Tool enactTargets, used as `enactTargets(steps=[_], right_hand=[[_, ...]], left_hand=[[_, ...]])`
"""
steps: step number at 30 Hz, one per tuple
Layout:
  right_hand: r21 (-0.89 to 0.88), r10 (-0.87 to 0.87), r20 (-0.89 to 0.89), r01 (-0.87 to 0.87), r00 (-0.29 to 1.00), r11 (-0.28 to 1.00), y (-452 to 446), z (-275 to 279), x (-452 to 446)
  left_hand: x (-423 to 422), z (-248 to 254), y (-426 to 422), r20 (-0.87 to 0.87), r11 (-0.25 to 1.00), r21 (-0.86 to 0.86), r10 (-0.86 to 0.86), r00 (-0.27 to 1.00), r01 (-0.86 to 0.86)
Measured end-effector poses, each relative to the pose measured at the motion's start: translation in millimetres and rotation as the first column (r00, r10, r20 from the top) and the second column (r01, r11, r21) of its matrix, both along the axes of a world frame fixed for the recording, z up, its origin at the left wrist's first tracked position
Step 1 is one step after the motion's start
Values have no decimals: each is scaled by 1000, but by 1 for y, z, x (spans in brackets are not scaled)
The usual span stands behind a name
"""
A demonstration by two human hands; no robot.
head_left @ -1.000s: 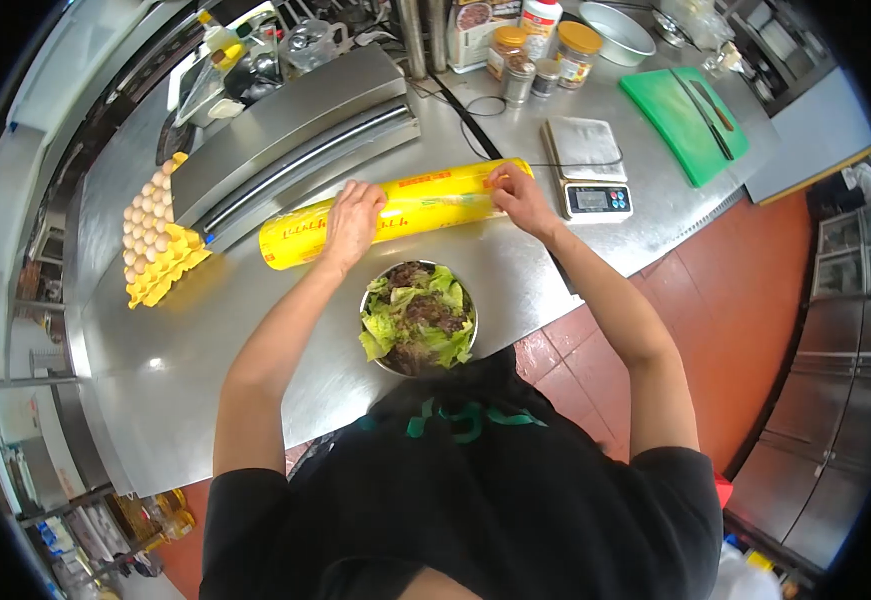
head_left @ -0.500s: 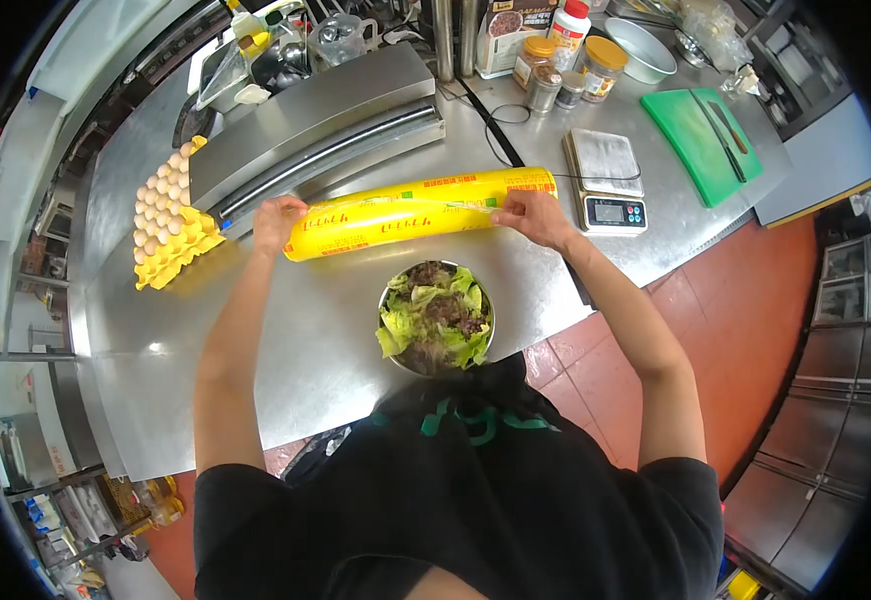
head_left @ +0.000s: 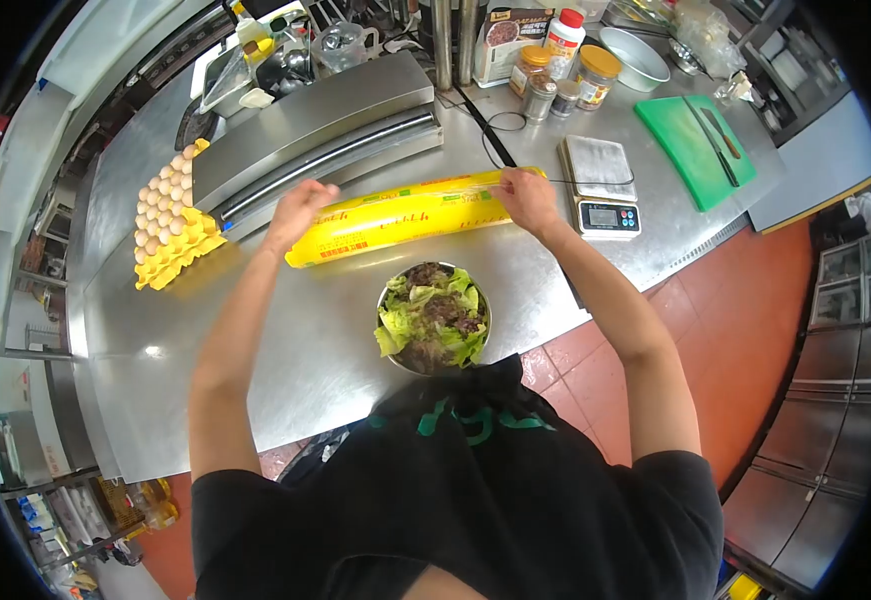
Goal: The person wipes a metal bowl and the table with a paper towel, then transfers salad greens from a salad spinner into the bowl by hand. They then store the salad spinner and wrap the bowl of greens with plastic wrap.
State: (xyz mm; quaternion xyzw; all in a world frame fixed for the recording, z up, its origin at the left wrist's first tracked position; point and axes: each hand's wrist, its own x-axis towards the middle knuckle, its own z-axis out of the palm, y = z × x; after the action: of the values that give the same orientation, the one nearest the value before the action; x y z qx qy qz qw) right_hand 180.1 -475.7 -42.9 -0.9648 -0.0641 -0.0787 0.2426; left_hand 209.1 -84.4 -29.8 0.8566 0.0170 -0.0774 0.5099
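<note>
A long yellow roll of cling film lies across the steel counter, printed with red and green marks. My left hand is at the roll's left end, closed with its fingertips pinched over the far side. My right hand is likewise closed at the right end. Both appear to grip the film's clear edge, which barely shows. Nearer my body stands a round metal bowl, filled with green and dark red lettuce leaves.
A steel wrapping machine stands behind the roll, with a tray of eggs to its left. On the right are a digital scale and a green cutting board with knives. Spice jars line the back.
Both hands have moved farther over the roll's far side, my left one also slightly right. The roll has turned, showing different print. The bowl stays put.
</note>
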Motion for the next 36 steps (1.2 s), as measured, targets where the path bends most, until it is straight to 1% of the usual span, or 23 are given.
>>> enactTargets(steps=[1, 2, 3, 4, 6, 7, 8, 10, 12, 15, 16, 18, 19, 20, 22, 26, 27, 29, 31, 33, 34, 35, 36], right_hand=[[-1, -2, 2, 2, 1000, 1000, 0, 0, 2], [-14, 21, 106, -19, 994, 1000, 0, 0, 7], [-28, 44, 208, -39, 977, 999, 1, 0, 11], [-26, 38, 212, -34, 977, 999, 2, 2, 16], [24, 58, 278, -67, 959, 997, 1, 7, 24], [22, 54, 276, -62, 960, 998, -2, 13, 25], [62, 35, 258, -52, 966, 997, -5, 21, 28], [105, 19, 233, -45, 972, 994, -10, 38, 33], [168, -10, 223, -29, 975, 985, -18, 61, 38], [123, 65, 286, -104, 956, 987, -22, 91, 47], [120, 73, 287, -111, 955, 987, -22, 92, 46], [-16, 295, 217, -298, 931, 954, -22, 97, 47], [-99, 305, 87, -297, 948, 950, -21, 99, 41], [-102, 309, 89, -300, 947, 949, -18, 101, 31], [-528, 482, 113, -359, 869, 770, -13, 102, 13], [-599, 360, 18, -278, 933, 751, -20, 101, 37], [-639, 381, 64, -256, 922, 726, -21, 99, 42], [-663, 344, 74, -212, 936, 718, -14, 119, 48], [-688, 317, 74, -182, 946, 703, -14, 141, 56], [-754, 427, 194, -145, 883, 641, -19, 159, 68], [-733, 370, 200, -112, 907, 671, -19, 169, 69], [-746, 491, 269, -144, 828, 650, -28, 176, 80], [-856, 670, 317, -102, 671, 507, -40, 185, 89]], left_hand=[[-17, 27, -20, 32, 886, 429, -209, 977, 175], [-29, 40, -29, -30, 570, 774, -402, 915, 276], [-30, 28, -25, 49, 536, 802, -500, 865, 264], [-26, 21, -19, 52, 533, 804, -504, 862, 264], [-13, 10, -5, 138, 662, 724, -416, 899, 195], [-14, 11, -4, 230, 720, 681, -386, 893, 136], [-13, 15, -2, 233, 722, 679, -386, 893, 135], [-17, 32, 7, 314, 833, 551, -254, 915, 42], [-21, 57, 7, 315, 854, 520, -188, 931, -3], [-26, 85, 5, 361, 875, 483, -158, 919, -40], [-23, 87, 7, 388, 909, 417, -167, 906, -11], [-22, 91, 10, 426, 939, 344, -167, 889, 11], [-22, 92, 11, 399, 921, 389, -160, 903, -9], [-23, 94, 11, 370, 900, 435, -153, 916, -25], [-25, 99, 8, 370, 894, 447, -158, 916, -27], [-23, 106, 7, 388, 830, 552, -173, 905, -78], [-21, 106, 9, 390, 829, 554, -170, 905, -83], [-18, 107, 14, 506, 857, 482, -104, 856, -181], [-18, 122, 16, 525, 870, 443, -59, 849, -214], [-19, 144, 23, 588, 874, 404, -23, 808, -269], [-18, 153, 28, 631, 867, 402, -27, 776, -296], [-17, 163, 33, 636, 888, 357, -3, 772, -291], [-19, 174, 37, 643, 906, 310, 23, 766, -287]])
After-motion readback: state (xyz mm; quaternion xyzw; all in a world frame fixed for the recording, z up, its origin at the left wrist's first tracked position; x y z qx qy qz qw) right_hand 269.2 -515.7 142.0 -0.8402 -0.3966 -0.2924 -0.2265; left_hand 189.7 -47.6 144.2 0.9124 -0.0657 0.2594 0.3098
